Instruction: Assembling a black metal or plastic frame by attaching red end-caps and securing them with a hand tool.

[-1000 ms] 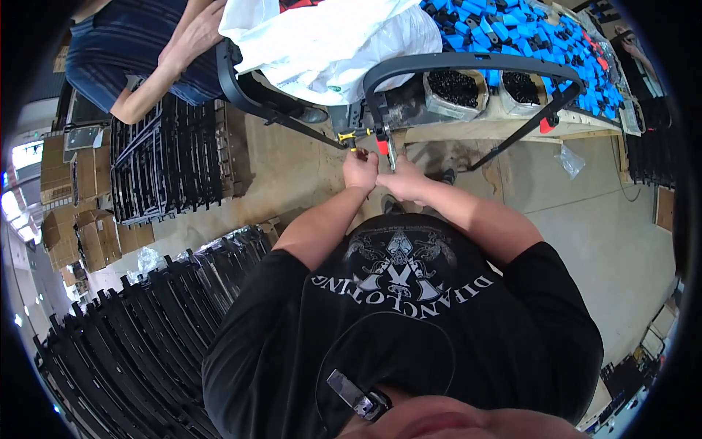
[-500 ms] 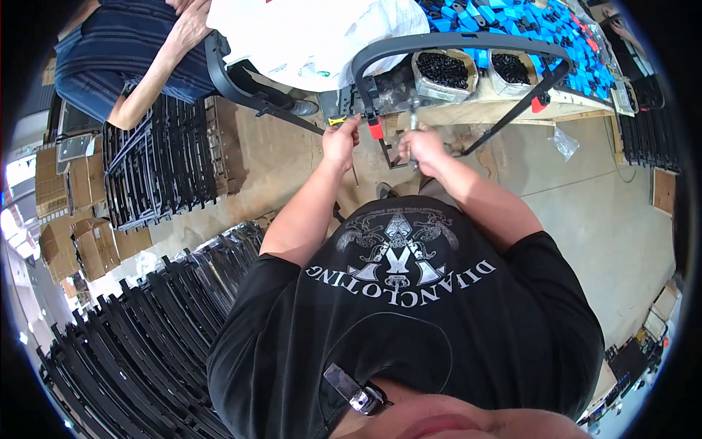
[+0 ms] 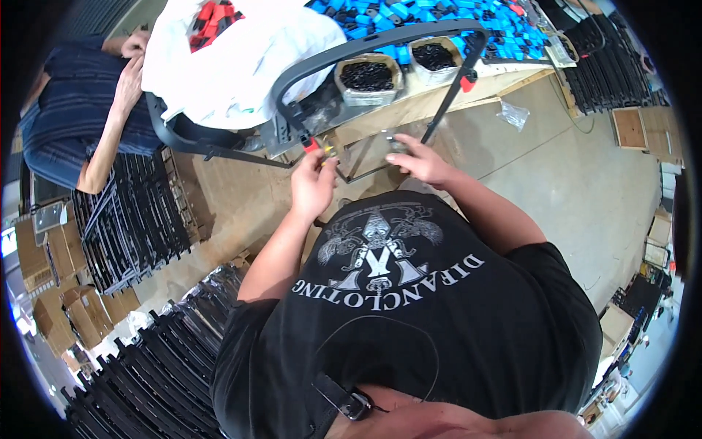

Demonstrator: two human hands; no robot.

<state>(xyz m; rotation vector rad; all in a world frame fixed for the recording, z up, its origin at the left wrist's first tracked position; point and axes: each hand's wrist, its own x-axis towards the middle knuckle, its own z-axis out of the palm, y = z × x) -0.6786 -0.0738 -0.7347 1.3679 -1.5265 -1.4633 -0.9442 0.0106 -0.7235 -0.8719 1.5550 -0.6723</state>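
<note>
A black curved frame point(image 3: 380, 38) leans at the workbench in front of me, with a red clip point(image 3: 310, 144) on its left leg and another red clip point(image 3: 469, 80) on its right. My left hand point(image 3: 313, 186) is closed beside the left clip around a small tool with a yellow part point(image 3: 329, 151); its exact kind is unclear. My right hand point(image 3: 423, 162), inside the frame's right leg, is closed on a silver metal tool point(image 3: 395, 142), mostly hidden by the fingers. The two hands are apart, above the frame's lower bar.
On the bench are blue plastic parts point(image 3: 431, 14), two boxes of small black pieces point(image 3: 368, 77), and a white sack point(image 3: 241, 84) with red parts on top. Another person point(image 3: 88, 110) works at the left. Black frames point(image 3: 131, 219) are stacked leftward; a plastic bag point(image 3: 513, 115) lies on the floor.
My view has swung right, so the bench and frame sit further left. The silver tool, upright and blurred before, now shows only a short part beyond my right fingers.
</note>
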